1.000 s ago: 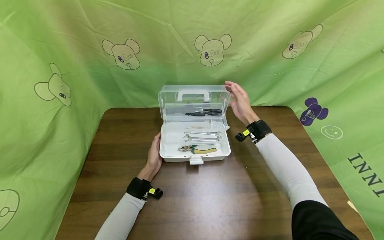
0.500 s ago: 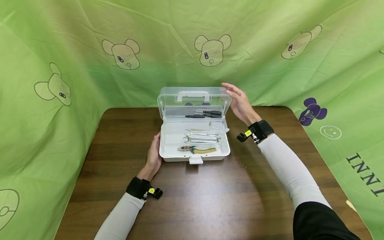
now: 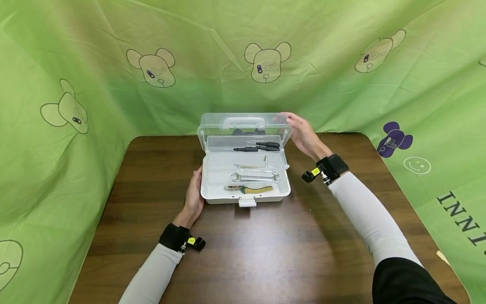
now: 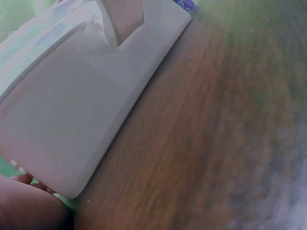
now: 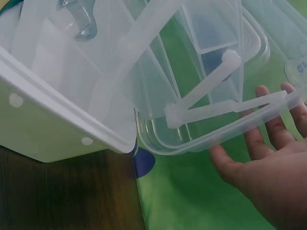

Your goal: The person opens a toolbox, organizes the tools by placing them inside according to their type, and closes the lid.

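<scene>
A white toolbox (image 3: pixel 212 201) with a raised transparent lid (image 3: pixel 212 122) stands on the table. Along its left wall lies my left hand (image 3: pixel 195 195), touching the side; the left wrist view shows the box's front wall (image 4: pixel 62 110) and part of that hand. My right hand (image 3: pixel 303 134) is at the lid's right edge, extended fingers behind the clear plastic and thumb near the rim (image 5: pixel 206 141). Inside are pliers (image 3: pixel 258 190) with yellow-green handles, double-ended wrenches (image 3: pixel 254 177) and an L-shaped hex key (image 3: pixel 265 160). Black-handled screwdrivers (image 3: pixel 267 147) lie in the clear upper tray.
The brown wooden table (image 3: pixel 258 253) extends in front of the box and to both sides. Green printed cloth (image 3: pixel 212 63) hangs close behind the lid and around the table. A white latch (image 3: pixel 247 202) juts from the box's front.
The lid has tilted forward and down a little, with the right hand following at its edge. The clear tray has also lowered slightly. The left hand stays against the box's side.
</scene>
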Demonstrator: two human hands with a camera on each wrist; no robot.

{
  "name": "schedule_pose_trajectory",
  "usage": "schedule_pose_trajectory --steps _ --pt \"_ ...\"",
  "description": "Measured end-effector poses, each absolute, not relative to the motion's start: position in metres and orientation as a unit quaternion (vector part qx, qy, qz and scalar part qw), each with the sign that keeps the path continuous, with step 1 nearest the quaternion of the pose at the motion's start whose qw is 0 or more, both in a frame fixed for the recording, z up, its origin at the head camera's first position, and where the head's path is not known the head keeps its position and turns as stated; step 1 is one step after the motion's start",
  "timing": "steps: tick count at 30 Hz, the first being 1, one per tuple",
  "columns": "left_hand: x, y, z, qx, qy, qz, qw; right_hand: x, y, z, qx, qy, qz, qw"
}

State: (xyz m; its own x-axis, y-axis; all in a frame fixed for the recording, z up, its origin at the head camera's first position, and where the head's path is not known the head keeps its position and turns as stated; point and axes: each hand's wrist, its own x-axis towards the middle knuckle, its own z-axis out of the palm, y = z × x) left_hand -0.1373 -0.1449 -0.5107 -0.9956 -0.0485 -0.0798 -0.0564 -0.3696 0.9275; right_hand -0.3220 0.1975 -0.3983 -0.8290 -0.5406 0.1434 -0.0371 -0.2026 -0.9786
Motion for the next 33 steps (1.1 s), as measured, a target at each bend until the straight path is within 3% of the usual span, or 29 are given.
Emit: schedule_pose_trajectory --steps 8,33 --pt "-0.138 -0.144 -0.511 -0.051 0.552 0.832 0.003 -0.310 0.203 -0.401 -0.267 0.645 -0.688 0.195" --pt "-0.136 -0.145 -0.511 -0.063 0.539 0.839 0.020 -0.270 0.213 -0.426 -0.387 0.680 -0.616 0.085"
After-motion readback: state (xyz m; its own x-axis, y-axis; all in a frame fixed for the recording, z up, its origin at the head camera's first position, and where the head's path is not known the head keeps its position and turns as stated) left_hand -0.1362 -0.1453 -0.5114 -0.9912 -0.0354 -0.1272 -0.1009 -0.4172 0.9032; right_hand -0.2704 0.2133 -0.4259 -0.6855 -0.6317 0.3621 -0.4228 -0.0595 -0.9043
